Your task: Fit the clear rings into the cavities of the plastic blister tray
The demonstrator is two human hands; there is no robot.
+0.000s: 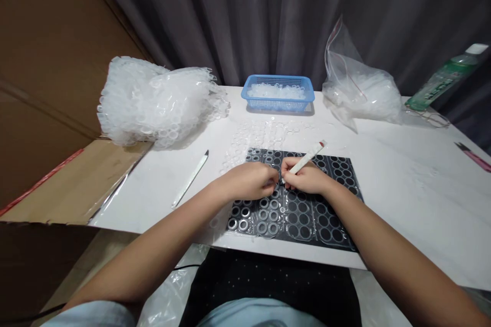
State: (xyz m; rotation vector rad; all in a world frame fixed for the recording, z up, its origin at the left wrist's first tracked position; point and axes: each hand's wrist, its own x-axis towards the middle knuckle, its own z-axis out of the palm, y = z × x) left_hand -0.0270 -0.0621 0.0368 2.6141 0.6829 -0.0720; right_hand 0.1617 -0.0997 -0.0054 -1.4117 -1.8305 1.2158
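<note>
My right hand (307, 178) grips a slim white pen-like tool (307, 157) with a reddish-brown upper end. Its lower tip points down between my hands, where the fingers cover it. My left hand (253, 181) is closed close beside it, fingertips pressed together; whatever they hold is hidden. Both hands rest over a black sheet (334, 235) covered with rows of clear round shapes. On its left part, pale rings (243, 225) sit in several of the circles, while the right part shows dark circles. Left of the sheet lies a second white tool (191, 180) with a dark tip.
Clear circle-cut film (264, 134) lies behind the sheet. Farther back stand a large bundle of clear plastic pieces (157, 99), a blue basket (278, 104) of clear pieces, a zip bag (364, 92) and a green bottle (443, 82). Pink-handled tweezers (473, 157) lie far right; cardboard (76, 179) borders the left.
</note>
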